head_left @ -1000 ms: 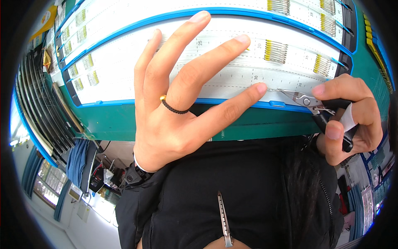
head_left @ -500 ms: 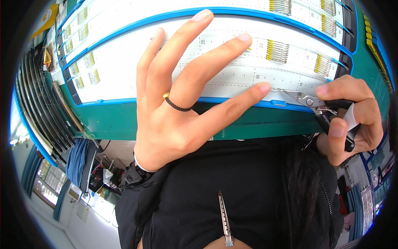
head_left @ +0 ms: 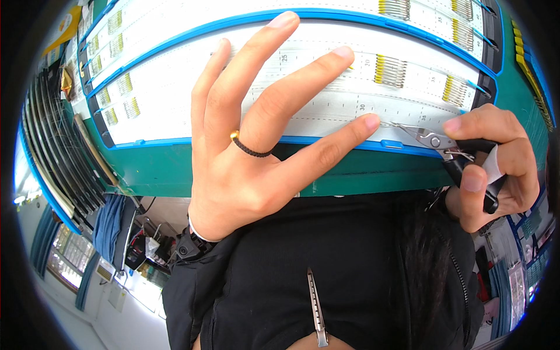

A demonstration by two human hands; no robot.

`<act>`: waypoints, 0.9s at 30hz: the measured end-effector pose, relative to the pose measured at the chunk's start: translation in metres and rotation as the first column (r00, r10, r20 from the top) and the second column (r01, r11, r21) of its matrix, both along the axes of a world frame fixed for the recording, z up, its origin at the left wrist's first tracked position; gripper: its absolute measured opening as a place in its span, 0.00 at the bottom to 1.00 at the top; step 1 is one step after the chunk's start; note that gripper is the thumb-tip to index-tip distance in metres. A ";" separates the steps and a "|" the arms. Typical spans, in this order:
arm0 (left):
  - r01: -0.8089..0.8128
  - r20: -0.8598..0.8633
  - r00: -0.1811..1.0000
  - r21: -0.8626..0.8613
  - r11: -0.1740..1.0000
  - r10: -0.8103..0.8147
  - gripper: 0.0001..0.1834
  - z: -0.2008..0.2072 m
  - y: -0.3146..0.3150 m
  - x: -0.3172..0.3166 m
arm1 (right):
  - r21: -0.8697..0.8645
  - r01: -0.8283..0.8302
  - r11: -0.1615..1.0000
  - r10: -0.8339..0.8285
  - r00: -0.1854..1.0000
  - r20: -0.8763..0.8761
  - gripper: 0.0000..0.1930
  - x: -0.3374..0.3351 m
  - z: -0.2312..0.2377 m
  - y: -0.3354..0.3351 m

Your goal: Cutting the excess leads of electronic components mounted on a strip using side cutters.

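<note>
My left hand (head_left: 245, 151) lies spread over a white ruled board (head_left: 163, 111) with a blue frame, fingers stretched out. Its thumb tip touches the board near the front edge, close to the jaws of the small wire cutters (head_left: 430, 140). These cutters have silver pointed jaws, a spring and black handles. My right hand (head_left: 504, 166) is closed round the handles at the board's front right corner, with a bit of white wrapping by the fingers. Rows of thin yellow-and-silver pieces (head_left: 389, 71) lie on the board. Whether anything sits between the jaws is too small to tell.
Another blue-framed board (head_left: 233, 14) lies behind, with similar small pieces. Both rest on a green table (head_left: 151, 172). Several dark curved-edged boards (head_left: 64, 146) stand at the left. Yellow-and-blue strips (head_left: 531, 73) lie at the far right.
Hardly anything differs. Both hands and the cutters stay in nearly the same place, and the board has shifted very slightly.
</note>
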State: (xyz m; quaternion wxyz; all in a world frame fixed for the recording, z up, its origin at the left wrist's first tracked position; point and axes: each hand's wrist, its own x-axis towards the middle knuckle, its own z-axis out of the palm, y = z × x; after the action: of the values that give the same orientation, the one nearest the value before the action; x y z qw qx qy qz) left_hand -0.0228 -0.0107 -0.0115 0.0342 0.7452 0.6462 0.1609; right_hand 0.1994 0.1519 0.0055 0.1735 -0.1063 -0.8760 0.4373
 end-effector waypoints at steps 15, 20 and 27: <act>-0.070 0.135 0.988 -0.004 0.998 0.070 0.22 0.008 -0.005 -0.007 | -0.073 -0.034 0.997 0.030 0.998 -0.062 0.10 -0.001 -0.002 0.002; -0.050 0.169 0.984 -0.026 0.998 0.053 0.22 0.008 -0.002 -0.009 | -0.067 -0.069 0.995 0.065 0.996 -0.059 0.10 0.002 -0.004 0.006; -0.035 0.159 0.986 -0.071 0.997 0.046 0.22 0.014 -0.002 -0.011 | -0.044 -0.043 0.998 0.039 0.997 -0.073 0.12 -0.002 -0.006 0.001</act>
State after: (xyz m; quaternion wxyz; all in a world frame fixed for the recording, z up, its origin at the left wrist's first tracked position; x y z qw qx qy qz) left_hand -0.0340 -0.0125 0.0026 0.1082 0.7150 0.6615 0.1989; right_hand 0.1976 0.1527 -0.0002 0.1936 -0.0763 -0.8610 0.4640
